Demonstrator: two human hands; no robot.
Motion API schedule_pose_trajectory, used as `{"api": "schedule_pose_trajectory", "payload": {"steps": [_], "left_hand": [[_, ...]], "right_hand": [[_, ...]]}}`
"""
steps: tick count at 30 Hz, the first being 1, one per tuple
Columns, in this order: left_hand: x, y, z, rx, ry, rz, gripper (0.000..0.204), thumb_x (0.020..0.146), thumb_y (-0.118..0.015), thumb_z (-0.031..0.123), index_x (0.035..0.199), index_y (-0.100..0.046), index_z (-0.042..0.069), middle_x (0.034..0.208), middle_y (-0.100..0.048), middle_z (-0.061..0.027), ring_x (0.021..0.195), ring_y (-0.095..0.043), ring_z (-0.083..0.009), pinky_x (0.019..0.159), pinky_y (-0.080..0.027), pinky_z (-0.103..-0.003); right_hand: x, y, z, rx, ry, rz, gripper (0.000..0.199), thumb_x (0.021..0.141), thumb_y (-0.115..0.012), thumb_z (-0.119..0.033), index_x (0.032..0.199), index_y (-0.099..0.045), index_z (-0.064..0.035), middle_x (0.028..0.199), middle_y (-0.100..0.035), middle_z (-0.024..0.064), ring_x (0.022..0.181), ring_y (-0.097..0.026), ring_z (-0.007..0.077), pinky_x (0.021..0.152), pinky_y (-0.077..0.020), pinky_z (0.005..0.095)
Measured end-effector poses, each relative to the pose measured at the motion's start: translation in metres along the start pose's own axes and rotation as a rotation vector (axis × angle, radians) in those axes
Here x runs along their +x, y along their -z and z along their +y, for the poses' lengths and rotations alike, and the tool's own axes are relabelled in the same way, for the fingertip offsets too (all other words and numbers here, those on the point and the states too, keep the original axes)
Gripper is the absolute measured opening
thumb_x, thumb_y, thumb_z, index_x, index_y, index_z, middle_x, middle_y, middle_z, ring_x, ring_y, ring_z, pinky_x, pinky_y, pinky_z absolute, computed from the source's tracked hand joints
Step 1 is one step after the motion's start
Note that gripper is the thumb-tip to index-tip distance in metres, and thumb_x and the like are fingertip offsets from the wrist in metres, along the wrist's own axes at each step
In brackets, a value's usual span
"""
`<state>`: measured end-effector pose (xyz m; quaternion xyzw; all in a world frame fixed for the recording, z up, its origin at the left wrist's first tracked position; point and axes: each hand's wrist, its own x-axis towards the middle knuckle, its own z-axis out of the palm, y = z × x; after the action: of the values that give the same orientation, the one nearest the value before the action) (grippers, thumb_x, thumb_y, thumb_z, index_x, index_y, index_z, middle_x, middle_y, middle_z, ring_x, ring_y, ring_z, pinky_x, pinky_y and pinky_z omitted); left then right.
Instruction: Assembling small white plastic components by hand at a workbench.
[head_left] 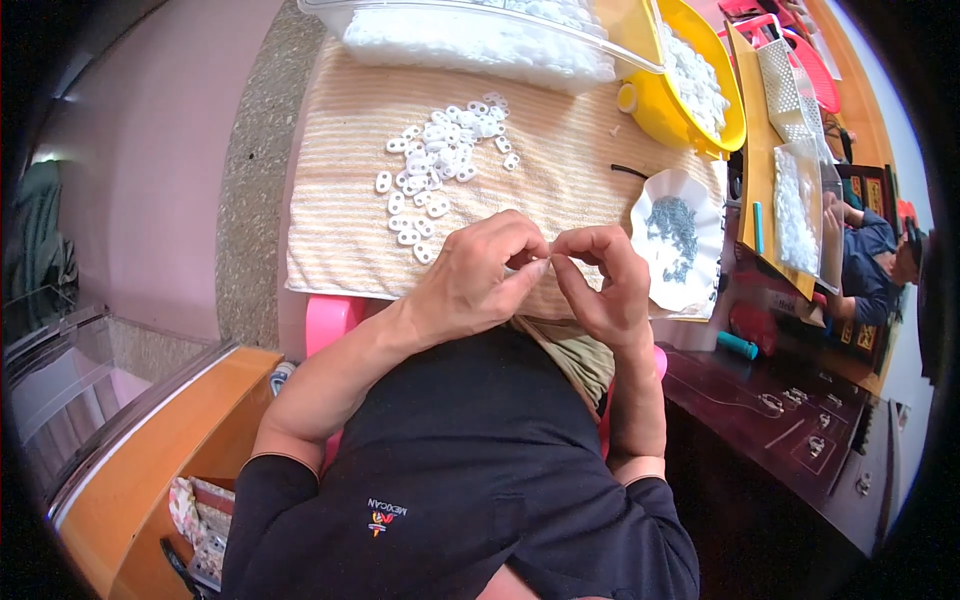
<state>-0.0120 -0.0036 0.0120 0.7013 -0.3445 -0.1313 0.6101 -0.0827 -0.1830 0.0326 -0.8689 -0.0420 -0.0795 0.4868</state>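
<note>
Left hand and right hand meeting in a pinch

Fingertips together above the striped towel (anything gripped: cannot tell). White two-hole oval pieces loosely heaped on it, ahead of the left; fluted white dish of dark bits beside the right.

A dark short-sleeved shirt bears a small multicoloured emblem.

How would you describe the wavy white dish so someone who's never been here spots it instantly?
Start at the striped towel and follow it to its right side, nearer the person than the yellow tub. There, just right of the right hand, sits a white dish with a wavy rim. Unlike the tub, heaped with white pieces, it holds small dark bits.
</note>
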Motion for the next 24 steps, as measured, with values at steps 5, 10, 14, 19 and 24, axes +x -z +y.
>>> {"api": "schedule_pose_trajectory", "payload": {"steps": [5, 10, 14, 19, 24], "left_hand": [[-0.001, -0.002, -0.001, -0.358, 0.227, -0.016, 0.011, 0.084, -0.064, 0.006, 0.091, -0.062, -0.003, 0.083, -0.063, -0.0125, 0.073, -0.064, -0.0201, 0.065, -0.05, -0.03], [0.002, -0.001, 0.003, -0.248, 0.206, 0.028, 0.013, 0.085, -0.065, 0.009, 0.089, -0.063, -0.003, 0.08, -0.063, -0.0112, 0.071, -0.063, -0.0169, 0.064, -0.05, -0.029], [0.001, -0.003, 0.002, -0.179, 0.197, 0.069, 0.016, 0.085, -0.067, 0.012, 0.089, -0.064, -0.003, 0.078, -0.064, -0.0095, 0.07, -0.06, -0.0132, 0.063, -0.049, -0.028], [-0.001, -0.004, -0.005, -0.407, 0.34, 0.033, 0.019, 0.088, -0.067, 0.015, 0.091, -0.065, -0.004, 0.078, -0.065, -0.0062, 0.069, -0.059, -0.0097, 0.062, -0.048, -0.026], [0.002, 0.0, -0.004, -0.574, 0.42, -0.037, 0.021, 0.09, -0.066, 0.017, 0.095, -0.065, -0.003, 0.081, -0.064, -0.002, 0.07, -0.058, -0.0066, 0.062, -0.048, -0.022]], "right_hand": [[-0.001, 0.0, -0.002, 0.023, 0.012, 0.004, 0.022, 0.08, -0.064, 0.011, 0.097, -0.052, 0.0022, 0.094, -0.063, 0.0104, 0.086, -0.064, 0.0133, 0.078, -0.0527, 0.0253], [-0.001, -0.002, -0.001, 0.235, -0.092, 0.051, 0.022, 0.083, -0.061, 0.011, 0.098, -0.048, 0.0014, 0.093, -0.062, 0.011, 0.083, -0.06, 0.0117, 0.076, -0.05, 0.0238], [-0.001, -0.003, 0.002, 0.304, -0.081, 0.071, 0.023, 0.084, -0.06, 0.012, 0.098, -0.045, 0.0009, 0.092, -0.061, 0.0117, 0.081, -0.057, 0.0105, 0.073, -0.0471, 0.022], [-0.001, -0.006, 0.003, 0.265, -0.038, 0.086, 0.024, 0.084, -0.06, 0.012, 0.098, -0.045, 0.0007, 0.093, -0.061, 0.013, 0.082, -0.058, 0.0116, 0.073, -0.0477, 0.0227], [0.007, -0.007, 0.004, -0.096, 0.346, 0.126, 0.03, 0.075, -0.067, 0.014, 0.094, -0.048, 0.0, 0.086, -0.063, 0.0143, 0.077, -0.064, 0.0204, 0.067, -0.0509, 0.0289]]}}
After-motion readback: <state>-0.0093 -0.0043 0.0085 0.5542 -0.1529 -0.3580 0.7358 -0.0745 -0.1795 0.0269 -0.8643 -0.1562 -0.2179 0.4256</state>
